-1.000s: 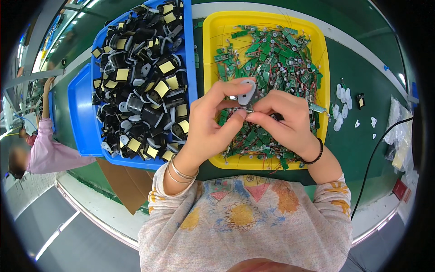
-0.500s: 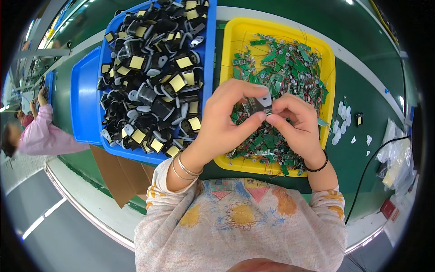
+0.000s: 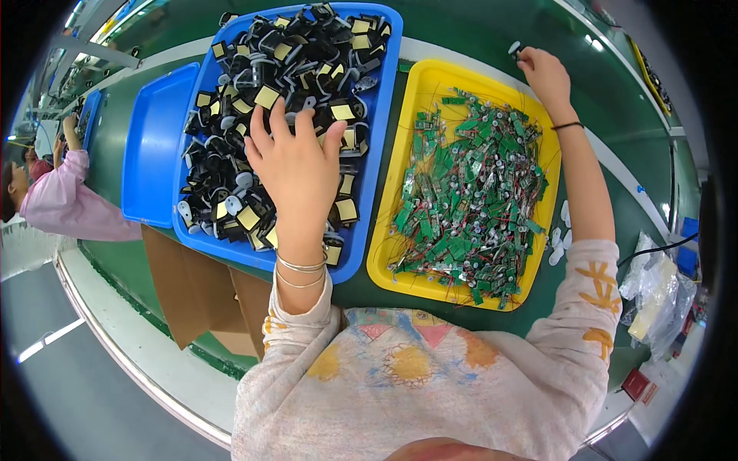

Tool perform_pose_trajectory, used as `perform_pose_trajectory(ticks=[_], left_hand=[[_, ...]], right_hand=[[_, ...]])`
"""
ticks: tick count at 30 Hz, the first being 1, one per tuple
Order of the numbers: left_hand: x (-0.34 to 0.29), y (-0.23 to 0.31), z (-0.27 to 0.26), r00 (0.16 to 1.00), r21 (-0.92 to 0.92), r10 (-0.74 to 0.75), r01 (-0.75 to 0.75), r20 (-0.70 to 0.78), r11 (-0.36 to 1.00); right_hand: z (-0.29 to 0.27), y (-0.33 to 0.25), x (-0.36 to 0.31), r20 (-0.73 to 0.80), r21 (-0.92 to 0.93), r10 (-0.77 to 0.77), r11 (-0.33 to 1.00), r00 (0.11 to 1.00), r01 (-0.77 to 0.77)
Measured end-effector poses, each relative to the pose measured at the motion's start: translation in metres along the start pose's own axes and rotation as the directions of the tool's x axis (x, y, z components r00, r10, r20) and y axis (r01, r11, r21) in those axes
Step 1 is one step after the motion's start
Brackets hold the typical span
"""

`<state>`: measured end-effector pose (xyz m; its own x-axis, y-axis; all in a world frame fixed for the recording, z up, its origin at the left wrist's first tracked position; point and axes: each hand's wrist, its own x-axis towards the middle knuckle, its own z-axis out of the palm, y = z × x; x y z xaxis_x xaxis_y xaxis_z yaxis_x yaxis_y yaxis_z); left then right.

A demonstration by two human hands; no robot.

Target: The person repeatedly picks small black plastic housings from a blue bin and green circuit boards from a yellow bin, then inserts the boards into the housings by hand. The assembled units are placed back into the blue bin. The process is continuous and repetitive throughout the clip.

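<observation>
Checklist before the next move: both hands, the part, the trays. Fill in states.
1. Left hand over the filled blue tray: ok, fingers spread.
2. Left hand touching the black parts: cannot tell.
3. Right hand at a small black-and-grey part: ok.
4. That part released: cannot tell.
5. Yellow tray stocked: ok, green boards heaped inside.

Bright, even light; strong bending toward edges.
</observation>
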<state>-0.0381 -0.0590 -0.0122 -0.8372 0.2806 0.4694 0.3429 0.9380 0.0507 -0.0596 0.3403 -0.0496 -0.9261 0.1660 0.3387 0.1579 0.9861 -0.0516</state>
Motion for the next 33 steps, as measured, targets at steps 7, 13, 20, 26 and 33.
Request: perform_pose_trajectory(ticks=[7,13,20,26,33], left_hand=[[-0.003,-0.002,0.005,1.0,-0.039,-0.026,0.026,-0.002,0.999],[0.001,-0.009,-0.002,0.992,-0.043,-0.058,0.053,-0.115,0.998],[0.008,0.014,-0.013,0.996,-0.592,-0.022,-0.037,-0.092,0.805],[-0.002,0.038,0.004,0.978,-0.981,0.081,0.191,0.194,0.047],[-0.029,0.065,-0.006,0.82,-0.851,0.393,0.503,0.415,-0.149]], right_hand=[[-0.001,0.001,-0.009,0.095,-0.045,0.061,0.997,0.994,-0.057],[-0.051,-0.086,-0.047,-0.099,0.203,-0.295,0.929,0.95,0.31],[-0.025,-0.151,-0.065,0.029,0.43,-0.479,0.798,0.877,0.422],[-0.045,-0.147,-0.067,-0.136,0.497,-0.377,0.774,0.916,0.392],[-0.107,-0.167,-0.146,0.222,0.919,0.152,-0.362,0.963,-0.155]])
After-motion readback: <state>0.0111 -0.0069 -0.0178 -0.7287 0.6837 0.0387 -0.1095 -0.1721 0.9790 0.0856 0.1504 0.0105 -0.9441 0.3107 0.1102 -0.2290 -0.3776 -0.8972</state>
